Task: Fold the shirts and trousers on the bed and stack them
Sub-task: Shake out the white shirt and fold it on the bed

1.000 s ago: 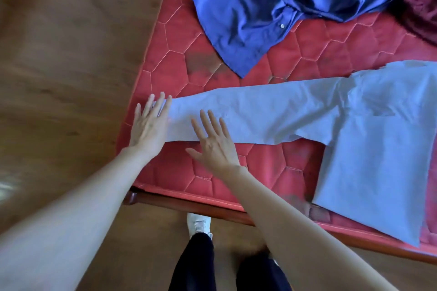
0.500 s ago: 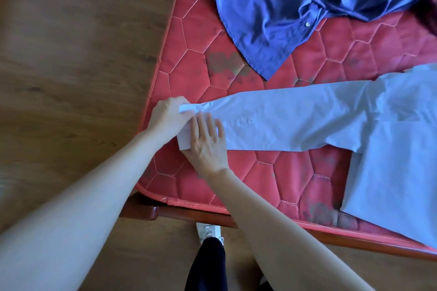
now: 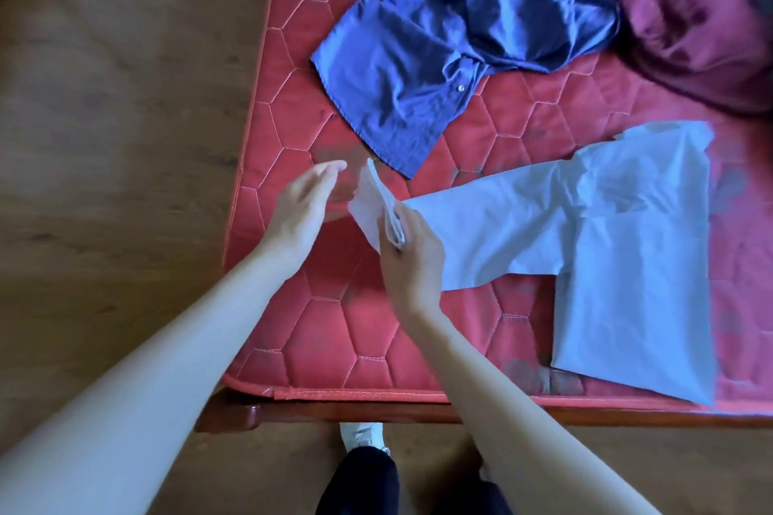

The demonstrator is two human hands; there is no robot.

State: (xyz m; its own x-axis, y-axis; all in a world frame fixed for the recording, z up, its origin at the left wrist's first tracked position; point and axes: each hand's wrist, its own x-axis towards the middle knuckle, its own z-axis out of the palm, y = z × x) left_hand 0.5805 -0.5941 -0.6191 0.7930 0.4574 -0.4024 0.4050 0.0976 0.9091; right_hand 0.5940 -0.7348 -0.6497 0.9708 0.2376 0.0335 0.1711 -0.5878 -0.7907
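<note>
i had the right hand [image 3: 408, 259] pinching the cuff end of the pale blue shirt [image 3: 619, 263], lifting that sleeve clear of the red mattress [image 3: 334, 347] so it could fold back toward the shirt body. the left hand [image 3: 303, 205] hovered empty beside the cuff, fingers relaxed.
</note>
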